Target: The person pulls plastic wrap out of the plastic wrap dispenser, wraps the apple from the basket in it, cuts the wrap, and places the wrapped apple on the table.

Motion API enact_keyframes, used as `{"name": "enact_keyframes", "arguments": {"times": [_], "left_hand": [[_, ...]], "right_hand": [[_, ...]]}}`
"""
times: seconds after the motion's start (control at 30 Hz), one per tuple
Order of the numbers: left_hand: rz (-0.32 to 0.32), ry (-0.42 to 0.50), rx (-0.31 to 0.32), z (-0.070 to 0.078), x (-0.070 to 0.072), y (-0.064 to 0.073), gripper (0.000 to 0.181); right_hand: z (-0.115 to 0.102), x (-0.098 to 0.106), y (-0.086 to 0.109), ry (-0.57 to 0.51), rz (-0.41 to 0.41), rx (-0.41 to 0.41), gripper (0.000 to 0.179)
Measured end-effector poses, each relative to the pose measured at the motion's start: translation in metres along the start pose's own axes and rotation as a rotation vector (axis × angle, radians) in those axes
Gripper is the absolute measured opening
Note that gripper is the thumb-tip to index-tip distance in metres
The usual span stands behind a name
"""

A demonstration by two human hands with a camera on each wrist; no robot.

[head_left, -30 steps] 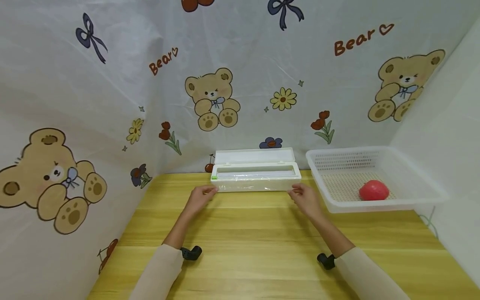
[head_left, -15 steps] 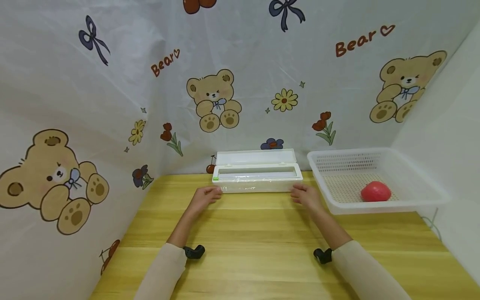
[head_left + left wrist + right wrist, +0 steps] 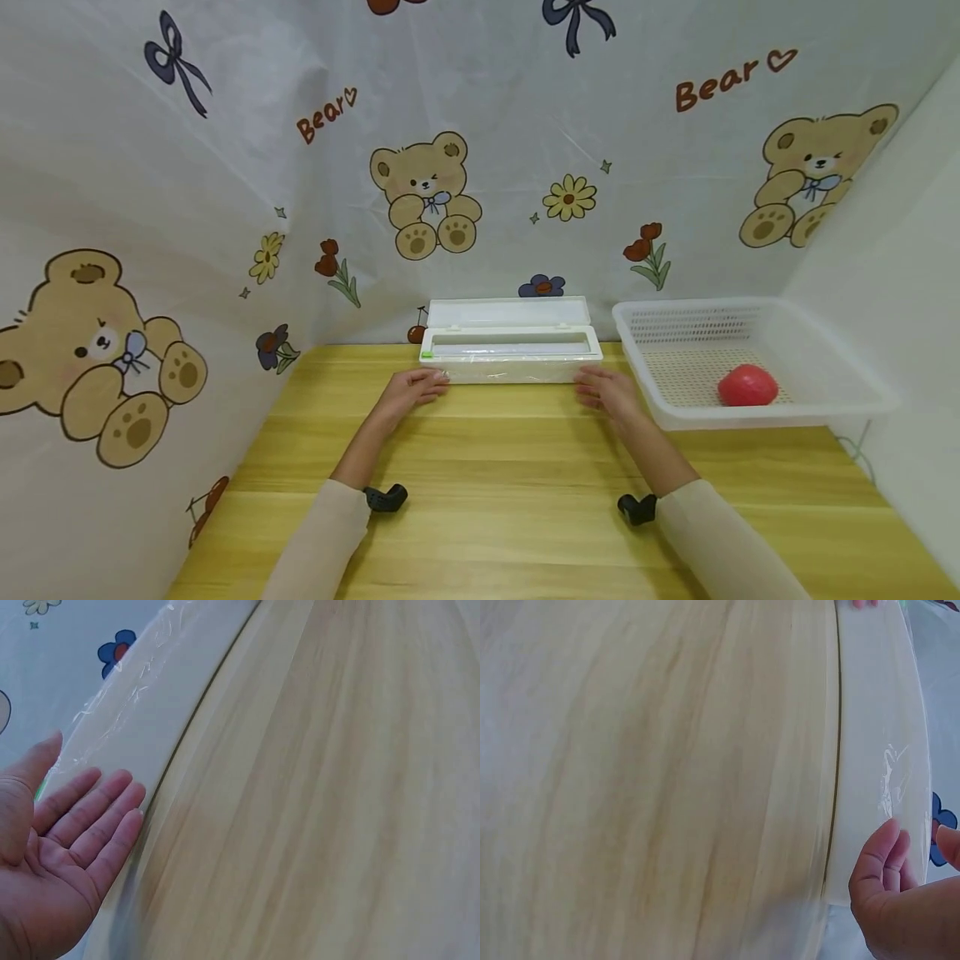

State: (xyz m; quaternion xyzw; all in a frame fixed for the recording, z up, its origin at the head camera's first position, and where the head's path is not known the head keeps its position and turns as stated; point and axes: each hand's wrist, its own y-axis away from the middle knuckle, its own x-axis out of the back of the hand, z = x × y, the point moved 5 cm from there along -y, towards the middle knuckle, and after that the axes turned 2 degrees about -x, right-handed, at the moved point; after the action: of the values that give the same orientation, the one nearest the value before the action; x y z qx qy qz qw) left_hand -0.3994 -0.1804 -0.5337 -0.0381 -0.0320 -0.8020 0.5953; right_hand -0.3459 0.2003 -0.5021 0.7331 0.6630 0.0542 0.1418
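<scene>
A long white cling film dispenser point(image 3: 517, 342) stands at the back of the table with its lid point(image 3: 510, 312) raised. Clear, wrinkled plastic film point(image 3: 142, 682) lies over its front face. My left hand point(image 3: 407, 393) is at the left end of that face, fingers extended and thumb apart in the left wrist view. At the right end is my right hand point(image 3: 611, 393), its fingers slightly bent against or very near the film. Its thumb stands away from the fingers in the right wrist view. Neither hand pinches anything visible.
To the right stands a white plastic basket point(image 3: 772, 417) holding a red rounded thing point(image 3: 747, 385). A bear-print sheet point(image 3: 510, 242) hangs behind the wooden table point(image 3: 510, 483), close to the dispenser. A pale cord point(image 3: 858, 454) shows at the right edge.
Both hands have left their pinched pose at the dispenser's lower front corners. Their fingers have straightened and moved slightly inward along its front. The dispenser and basket stay in place.
</scene>
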Motion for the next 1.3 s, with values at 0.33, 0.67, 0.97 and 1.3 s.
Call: {"name": "enact_keyframes", "arguments": {"times": [0.33,0.67,0.97,1.3], "left_hand": [[0.046,-0.005,0.003,0.0034,-0.0047,-0.0046,0.034],[0.097,0.023,-0.008,0.0110,-0.0067,-0.0048,0.030],[0.053,0.079,0.009,0.0059,-0.0059,0.0000,0.030],[-0.017,0.105,0.018,0.0033,-0.0071,-0.0008,0.033]], "right_hand": [[0.0009,-0.0032,-0.0040,-0.016,0.001,-0.014,0.046],[0.0019,-0.0027,-0.0027,-0.027,0.020,0.000,0.043],[0.0066,-0.0049,-0.0039,-0.116,-0.038,-0.031,0.049],[0.0056,-0.0079,-0.0083,-0.185,-0.136,-0.039,0.020]]}}
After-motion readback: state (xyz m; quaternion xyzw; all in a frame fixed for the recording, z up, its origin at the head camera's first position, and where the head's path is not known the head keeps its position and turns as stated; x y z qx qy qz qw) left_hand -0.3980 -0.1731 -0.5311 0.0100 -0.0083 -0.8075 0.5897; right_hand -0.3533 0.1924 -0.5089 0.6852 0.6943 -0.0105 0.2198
